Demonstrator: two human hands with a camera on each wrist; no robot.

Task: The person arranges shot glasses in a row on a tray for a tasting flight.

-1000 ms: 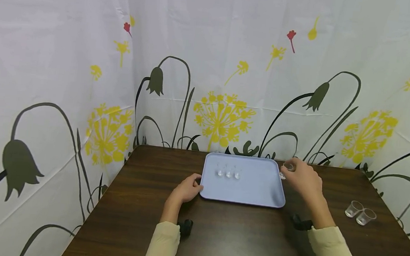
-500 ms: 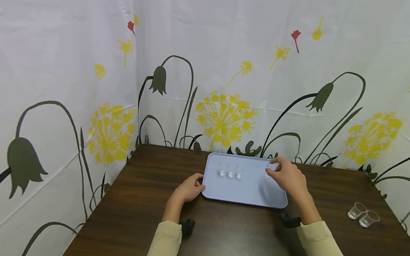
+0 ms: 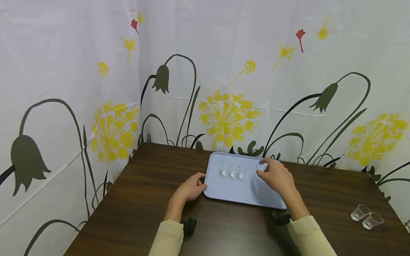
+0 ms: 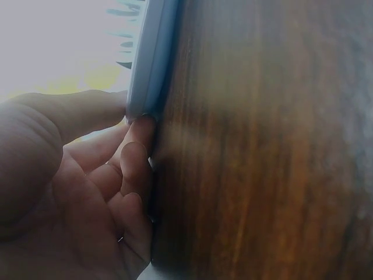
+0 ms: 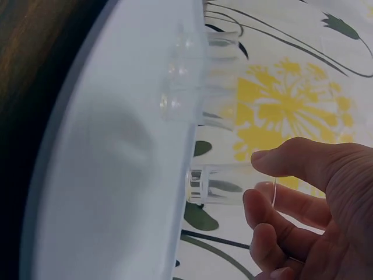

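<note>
My right hand [image 3: 278, 177] pinches a small clear shot glass [image 5: 221, 185] near its rim, with thumb and fingers on opposite sides. The glass is upright over the right part of a pale blue tray [image 3: 236, 193], its base close to the tray surface in the right wrist view. To its left, three similar shot glasses [image 3: 233, 173] stand on the tray in a tight row. At the tray's left edge my left hand [image 3: 189, 188] grips the rim, thumb on top and curled fingers [image 4: 135, 166] at the underside.
Two more clear shot glasses [image 3: 366, 218] stand side by side on the dark wood table [image 3: 232, 238], right of the tray. Behind the table's far edge hangs a white curtain [image 3: 212, 32] printed with flowers.
My right hand has carried the shot glass leftward, from beyond the tray's right edge to above the tray. My left hand stays on the rim, and the head view has shifted slightly.
</note>
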